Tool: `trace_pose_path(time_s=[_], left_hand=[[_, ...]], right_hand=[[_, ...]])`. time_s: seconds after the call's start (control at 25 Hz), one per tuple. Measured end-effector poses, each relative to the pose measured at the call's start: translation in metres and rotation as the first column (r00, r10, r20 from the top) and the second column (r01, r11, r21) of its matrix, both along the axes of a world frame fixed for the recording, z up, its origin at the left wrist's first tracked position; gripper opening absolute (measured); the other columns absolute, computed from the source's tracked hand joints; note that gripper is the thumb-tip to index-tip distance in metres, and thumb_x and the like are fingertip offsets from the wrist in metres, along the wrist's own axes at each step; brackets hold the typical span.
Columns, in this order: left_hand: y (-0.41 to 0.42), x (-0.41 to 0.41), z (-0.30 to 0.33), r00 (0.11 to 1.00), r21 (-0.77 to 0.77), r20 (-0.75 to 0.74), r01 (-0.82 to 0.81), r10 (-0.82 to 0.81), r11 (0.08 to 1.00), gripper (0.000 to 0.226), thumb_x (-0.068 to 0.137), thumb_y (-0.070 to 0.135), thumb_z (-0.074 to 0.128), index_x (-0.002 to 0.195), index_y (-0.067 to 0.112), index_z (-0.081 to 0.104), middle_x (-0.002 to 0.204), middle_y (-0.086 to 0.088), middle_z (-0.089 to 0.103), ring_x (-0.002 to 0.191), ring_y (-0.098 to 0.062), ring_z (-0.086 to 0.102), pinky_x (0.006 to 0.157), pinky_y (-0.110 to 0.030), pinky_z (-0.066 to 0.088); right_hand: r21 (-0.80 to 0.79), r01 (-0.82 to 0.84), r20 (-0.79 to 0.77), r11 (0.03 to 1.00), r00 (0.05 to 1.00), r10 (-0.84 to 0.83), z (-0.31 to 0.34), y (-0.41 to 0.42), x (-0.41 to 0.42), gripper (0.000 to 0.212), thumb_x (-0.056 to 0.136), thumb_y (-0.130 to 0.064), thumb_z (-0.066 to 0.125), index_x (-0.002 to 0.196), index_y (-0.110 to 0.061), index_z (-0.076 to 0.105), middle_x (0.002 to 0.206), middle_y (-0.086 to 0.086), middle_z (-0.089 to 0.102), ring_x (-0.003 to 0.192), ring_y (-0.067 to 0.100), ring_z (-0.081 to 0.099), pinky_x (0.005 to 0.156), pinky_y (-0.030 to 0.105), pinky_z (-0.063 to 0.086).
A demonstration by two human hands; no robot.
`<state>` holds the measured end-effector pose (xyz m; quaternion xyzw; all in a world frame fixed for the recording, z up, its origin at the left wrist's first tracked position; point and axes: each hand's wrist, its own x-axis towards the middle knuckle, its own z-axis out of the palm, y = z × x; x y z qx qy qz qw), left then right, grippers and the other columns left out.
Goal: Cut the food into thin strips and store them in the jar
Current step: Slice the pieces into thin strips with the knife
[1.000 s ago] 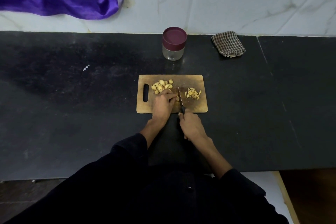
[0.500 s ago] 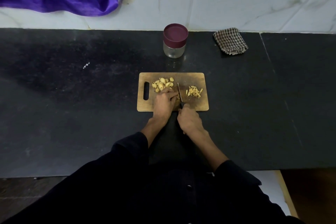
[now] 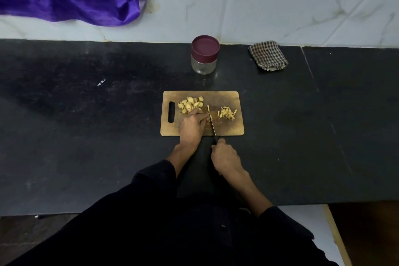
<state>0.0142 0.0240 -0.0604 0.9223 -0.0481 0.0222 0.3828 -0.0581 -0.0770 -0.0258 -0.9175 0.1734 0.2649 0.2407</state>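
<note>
Food pieces (image 3: 191, 104) sat mid-frame on cutting board (image 3: 228, 130); left hand (image 3: 192, 124) pinned one piece, right hand (image 3: 224, 156) gripped knife (image 3: 212, 122), cut strips (image 3: 227, 112) right, lidded jar (image 3: 204, 55) above

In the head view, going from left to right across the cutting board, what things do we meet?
Handle slot → uncut pieces → left hand → knife → cut strips.
</note>
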Motion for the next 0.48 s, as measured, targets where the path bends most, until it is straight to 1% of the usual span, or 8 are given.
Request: trace_pose_path(time_s=[0.08, 0.24, 0.36, 0.48], left_hand=[[0.001, 0.001, 0.000, 1.000, 0.009, -0.007, 0.013, -0.013, 1.000, 0.020, 0.090, 0.013, 0.062, 0.107, 0.009, 0.071, 0.108, -0.004, 0.064, 0.088, -0.016, 0.062, 0.079, -0.029, 0.052], [0.001, 0.001, -0.001, 1.000, 0.020, -0.021, 0.023, -0.023, 1.000, 0.019, 0.089, 0.011, 0.062, 0.106, 0.009, 0.071, 0.109, -0.004, 0.064, 0.090, -0.016, 0.062, 0.080, -0.027, 0.051], [0.002, 0.001, -0.003, 1.000, 0.017, -0.013, 0.019, -0.019, 1.000, 0.019, 0.089, 0.012, 0.063, 0.105, 0.010, 0.072, 0.107, -0.003, 0.064, 0.089, -0.016, 0.062, 0.078, -0.031, 0.053], [0.002, 0.002, -0.003, 1.000, 0.030, -0.009, 0.026, -0.025, 0.999, 0.019, 0.089, 0.012, 0.063, 0.106, 0.011, 0.072, 0.107, -0.003, 0.064, 0.089, -0.016, 0.062, 0.077, -0.030, 0.053]], right_hand=[[0.001, 0.011, 0.005, 1.000, 1.000, -0.011, 0.000, 0.001, 0.000, 0.030, 0.106, -0.028, 0.036, 0.122, -0.005, 0.047, 0.122, 0.019, 0.060, 0.110, 0.035, 0.060, 0.083, 0.044, 0.047], [0.027, 0.034, 0.063, 0.999, 0.997, -0.035, 0.001, 0.005, 0.009, 0.033, 0.106, -0.027, 0.037, 0.130, -0.005, 0.045, 0.124, 0.020, 0.060, 0.113, 0.035, 0.059, 0.083, 0.042, 0.045], [0.037, 0.040, 0.070, 0.999, 0.997, -0.043, -0.002, 0.006, 0.007, 0.033, 0.106, -0.028, 0.037, 0.130, -0.006, 0.045, 0.122, 0.019, 0.061, 0.110, 0.034, 0.060, 0.083, 0.043, 0.047], [0.019, 0.030, 0.072, 0.999, 0.997, -0.031, -0.002, 0.006, 0.008, 0.032, 0.106, -0.028, 0.036, 0.128, -0.006, 0.045, 0.122, 0.019, 0.061, 0.111, 0.035, 0.060, 0.084, 0.043, 0.046]])
